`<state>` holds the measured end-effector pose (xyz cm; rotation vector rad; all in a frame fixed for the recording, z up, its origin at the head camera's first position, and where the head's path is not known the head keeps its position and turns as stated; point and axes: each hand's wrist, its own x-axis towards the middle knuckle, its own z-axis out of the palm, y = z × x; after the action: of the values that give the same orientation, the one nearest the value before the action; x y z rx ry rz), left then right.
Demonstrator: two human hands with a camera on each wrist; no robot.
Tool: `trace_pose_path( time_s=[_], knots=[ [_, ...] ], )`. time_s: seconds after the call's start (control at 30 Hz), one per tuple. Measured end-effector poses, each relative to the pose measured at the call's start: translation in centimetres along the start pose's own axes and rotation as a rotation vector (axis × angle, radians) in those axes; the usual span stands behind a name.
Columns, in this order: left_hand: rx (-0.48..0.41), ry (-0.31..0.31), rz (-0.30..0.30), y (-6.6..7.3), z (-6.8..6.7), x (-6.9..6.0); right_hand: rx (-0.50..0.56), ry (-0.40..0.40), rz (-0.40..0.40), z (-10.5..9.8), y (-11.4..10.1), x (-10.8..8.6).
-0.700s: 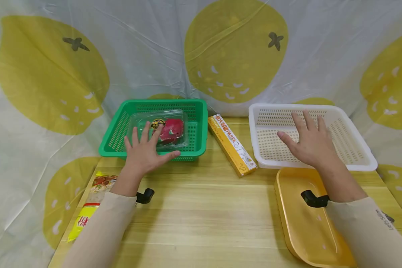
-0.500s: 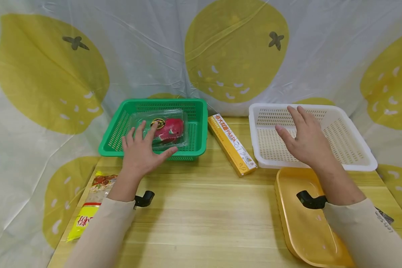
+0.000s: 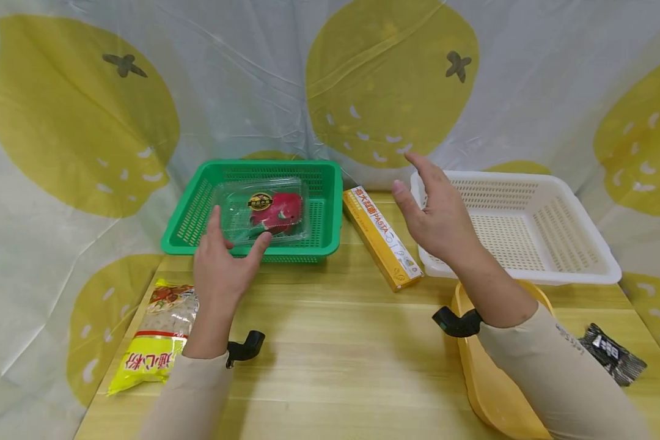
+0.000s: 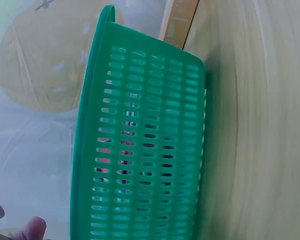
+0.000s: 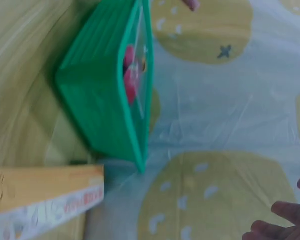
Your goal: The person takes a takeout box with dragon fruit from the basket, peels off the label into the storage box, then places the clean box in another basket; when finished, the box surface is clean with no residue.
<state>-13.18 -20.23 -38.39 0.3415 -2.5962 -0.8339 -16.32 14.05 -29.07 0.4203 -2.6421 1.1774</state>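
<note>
My left hand point(image 3: 222, 267) hovers by the near rim of the green basket point(image 3: 183, 250), thumb and fingers spread, holding nothing. Inside that basket lies a clear plastic box point(image 3: 231, 214) with a red item point(image 3: 282, 211) and a black-and-gold label; what the red item is, I cannot tell. My right hand point(image 3: 439, 218) is raised between the pasta box point(image 3: 382, 238) and the white basket point(image 3: 519, 238), thumb apart from the fingers, nothing in it. In the left wrist view the green basket's slotted wall point(image 4: 145, 135) fills the middle. Fingertips show at the edge of both wrist views.
A yellow bag of food point(image 3: 156, 336) lies at the table's left side. An orange-yellow tray point(image 3: 492, 385) sits at the near right, partly under my right forearm. Beside it is a black packet point(image 3: 613, 354). A lemon-print cloth point(image 3: 242, 79) hangs behind the table.
My right hand has moved left from over the white basket and turned palm inward. My left hand has drawn back slightly and turned on its side, uncovering more of the plastic box.
</note>
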Motion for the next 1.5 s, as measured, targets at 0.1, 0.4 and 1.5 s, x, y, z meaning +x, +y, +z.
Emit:
trace_pose_path(
  time_s=[0.1,0.4,1.5],
  knots=[
    [-0.027,0.031,-0.092,-0.6,0.5,-0.6,0.084,-0.016,-0.014,1.7,-1.1,0.8],
    [-0.162,0.131,-0.270,-2.9,3.4,-1.0,0.284,-0.083,0.067,8.7,-2.9,2.9],
    [-0.480,0.207,-0.329,-5.1,6.5,0.3,0.311,-0.265,0.389,23.1,-0.6,9.5]
  ],
)
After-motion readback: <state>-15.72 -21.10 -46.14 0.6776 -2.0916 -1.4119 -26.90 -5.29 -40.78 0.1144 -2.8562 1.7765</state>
